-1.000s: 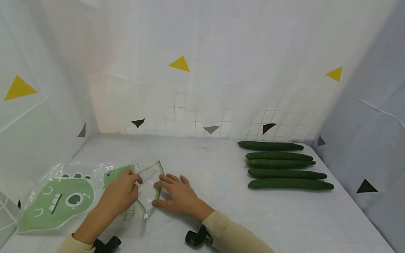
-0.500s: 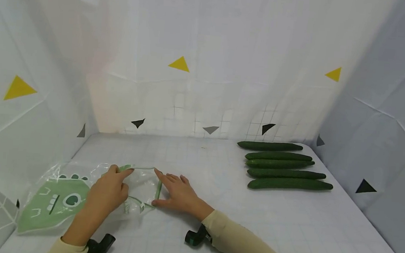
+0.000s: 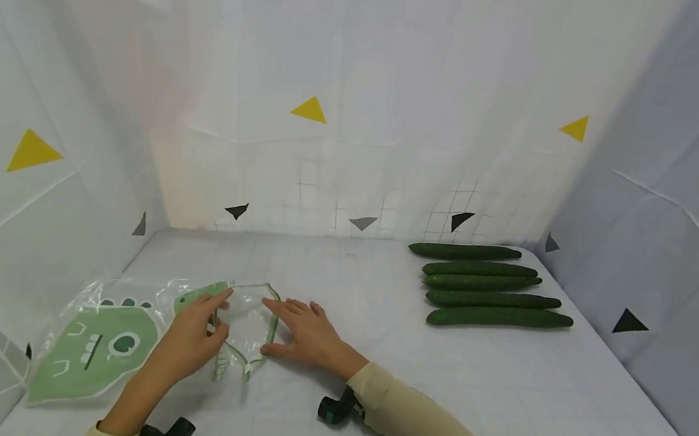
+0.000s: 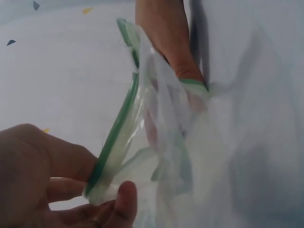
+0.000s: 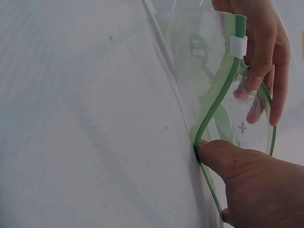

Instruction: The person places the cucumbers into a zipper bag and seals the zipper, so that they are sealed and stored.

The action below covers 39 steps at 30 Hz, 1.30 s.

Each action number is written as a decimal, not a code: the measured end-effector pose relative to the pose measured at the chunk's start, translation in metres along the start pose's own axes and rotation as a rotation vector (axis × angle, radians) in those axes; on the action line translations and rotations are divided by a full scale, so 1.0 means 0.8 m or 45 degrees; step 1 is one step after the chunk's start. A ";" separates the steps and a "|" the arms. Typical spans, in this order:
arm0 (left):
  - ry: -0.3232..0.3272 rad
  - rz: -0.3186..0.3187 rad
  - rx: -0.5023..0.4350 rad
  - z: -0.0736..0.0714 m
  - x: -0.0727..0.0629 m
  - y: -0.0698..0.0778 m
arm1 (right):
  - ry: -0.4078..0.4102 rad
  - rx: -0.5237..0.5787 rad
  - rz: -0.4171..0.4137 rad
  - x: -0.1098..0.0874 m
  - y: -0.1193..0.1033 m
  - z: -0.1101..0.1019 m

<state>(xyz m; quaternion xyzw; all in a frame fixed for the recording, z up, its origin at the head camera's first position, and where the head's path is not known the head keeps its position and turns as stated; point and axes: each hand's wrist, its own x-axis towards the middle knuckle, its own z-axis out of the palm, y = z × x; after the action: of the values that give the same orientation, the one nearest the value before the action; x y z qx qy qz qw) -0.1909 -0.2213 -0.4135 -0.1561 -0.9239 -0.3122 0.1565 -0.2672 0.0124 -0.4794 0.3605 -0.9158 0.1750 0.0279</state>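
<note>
A clear zip bag (image 3: 246, 323) with a green monster print (image 3: 93, 348) lies across the left of the table, its green-edged mouth spread toward the right. My left hand (image 3: 192, 336) is at the mouth's upper layer; its fingers straddle the raised green edge (image 4: 116, 126), thumb and index apart in the head view. My right hand (image 3: 309, 338) rests at the mouth with fingers extended. Its thumb (image 5: 221, 156) presses the lower green edge down near the table. A white slider (image 5: 238, 46) sits at one end of the zip. Some left fingertips show through the film.
Several cucumbers (image 3: 498, 317) lie side by side at the back right of the white table (image 3: 382, 275). White sheet walls (image 3: 361, 75) with yellow, black and grey triangles close off the back and both sides.
My left hand has shifted left and its thumb and index have parted. The bag's mouth flattened half a second ago and gapes wider again now. My right hand has barely moved.
</note>
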 end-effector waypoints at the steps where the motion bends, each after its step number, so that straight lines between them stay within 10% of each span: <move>1: 0.003 -0.003 -0.021 0.000 0.000 -0.001 | 0.001 0.001 -0.001 0.001 0.000 0.000; 21: -0.008 -0.073 -0.242 0.036 -0.004 -0.011 | 0.017 0.267 -0.089 -0.014 0.022 -0.022; 39: -0.028 -0.099 -0.270 0.024 -0.008 -0.012 | 0.088 0.234 -0.036 -0.085 0.088 -0.091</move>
<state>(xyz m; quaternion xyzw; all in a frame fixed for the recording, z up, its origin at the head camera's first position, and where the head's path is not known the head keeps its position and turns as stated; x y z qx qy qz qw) -0.1928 -0.2182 -0.4354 -0.1393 -0.8927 -0.4124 0.1169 -0.2697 0.1293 -0.4443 0.3682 -0.8892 0.2701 0.0287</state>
